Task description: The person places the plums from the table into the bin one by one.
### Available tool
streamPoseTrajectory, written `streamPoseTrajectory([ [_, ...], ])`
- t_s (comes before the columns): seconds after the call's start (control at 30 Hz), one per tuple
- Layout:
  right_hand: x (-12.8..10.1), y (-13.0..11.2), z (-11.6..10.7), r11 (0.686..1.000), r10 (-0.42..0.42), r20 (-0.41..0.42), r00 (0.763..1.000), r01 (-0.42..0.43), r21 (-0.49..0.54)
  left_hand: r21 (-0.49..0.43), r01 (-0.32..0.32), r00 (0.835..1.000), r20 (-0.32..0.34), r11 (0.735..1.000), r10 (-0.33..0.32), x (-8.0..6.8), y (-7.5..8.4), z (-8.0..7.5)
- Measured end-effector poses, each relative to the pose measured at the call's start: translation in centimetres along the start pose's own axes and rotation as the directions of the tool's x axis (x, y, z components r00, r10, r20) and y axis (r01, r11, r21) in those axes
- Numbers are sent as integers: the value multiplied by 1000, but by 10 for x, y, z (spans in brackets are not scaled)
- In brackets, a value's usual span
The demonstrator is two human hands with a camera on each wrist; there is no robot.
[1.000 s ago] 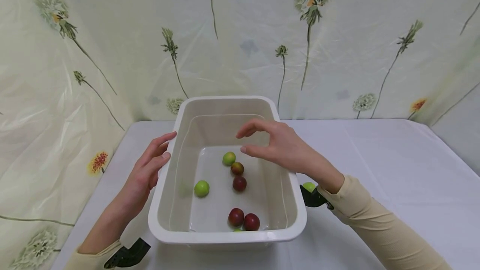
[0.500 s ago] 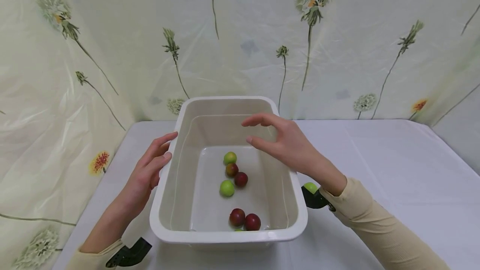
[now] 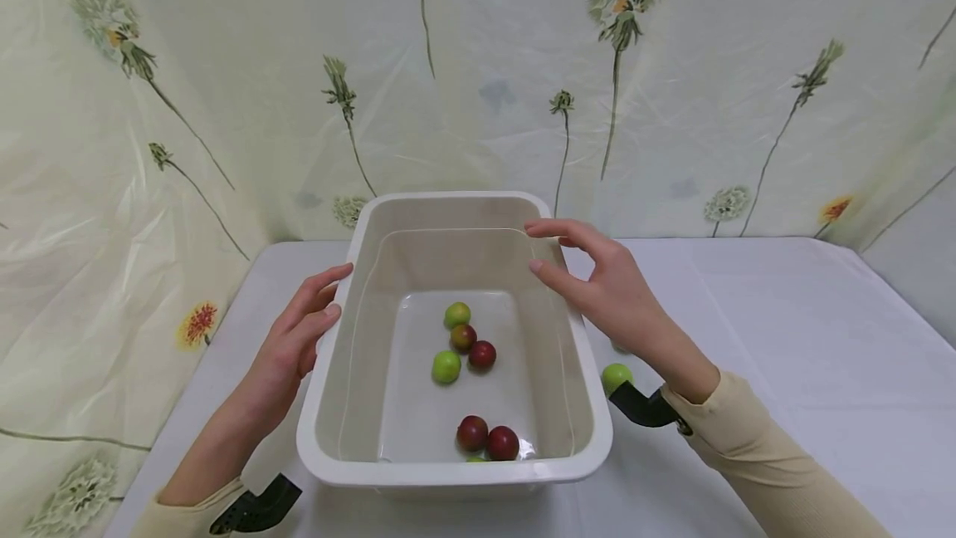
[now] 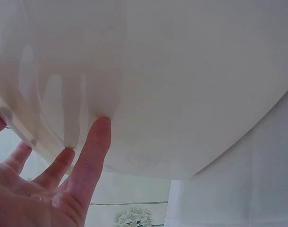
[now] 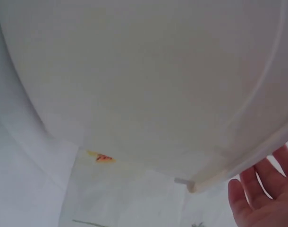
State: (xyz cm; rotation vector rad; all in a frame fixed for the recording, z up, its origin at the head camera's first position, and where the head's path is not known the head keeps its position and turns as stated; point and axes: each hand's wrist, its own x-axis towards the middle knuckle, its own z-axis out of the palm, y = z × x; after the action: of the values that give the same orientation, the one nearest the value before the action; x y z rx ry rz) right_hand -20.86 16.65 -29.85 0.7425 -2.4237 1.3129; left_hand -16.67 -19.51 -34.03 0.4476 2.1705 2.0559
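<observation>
A white plastic tub (image 3: 448,473) stands on the table with water in it. Several small fruits float inside: green ones (image 3: 457,315) (image 3: 446,367) and dark red ones (image 3: 482,354) (image 3: 472,432). My left hand (image 3: 299,330) lies against the tub's left outer wall with straight fingers; in the left wrist view the fingertips (image 4: 99,130) touch the wall (image 4: 182,80). My right hand (image 3: 601,289) hovers at the right rim, fingers relaxed and spread, holding nothing. The right wrist view shows the tub's outer wall (image 5: 148,80) and my fingertips (image 5: 257,198) just below the rim.
One green fruit (image 3: 617,377) lies on the white tablecloth (image 3: 784,339) right of the tub, close to my right wrist. A floral plastic sheet (image 3: 485,65) hangs behind the table and along the left.
My right hand has drawn back from over the tub's middle to its right rim. A green fruit drifted from the left toward the cluster in the middle. The left hand stayed put.
</observation>
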Motion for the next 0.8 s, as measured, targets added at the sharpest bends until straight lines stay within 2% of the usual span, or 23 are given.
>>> streamPoseTrajectory([
  [0.43,-22,21,-18,998,52,-93,994,-57,-42,-1,-2,1000,8,1000,2,1,0,0],
  [0.8,-45,41,-28,979,176,-111,978,-186,-84,3,-10,1000,2,1000,10,0,-2,0],
])
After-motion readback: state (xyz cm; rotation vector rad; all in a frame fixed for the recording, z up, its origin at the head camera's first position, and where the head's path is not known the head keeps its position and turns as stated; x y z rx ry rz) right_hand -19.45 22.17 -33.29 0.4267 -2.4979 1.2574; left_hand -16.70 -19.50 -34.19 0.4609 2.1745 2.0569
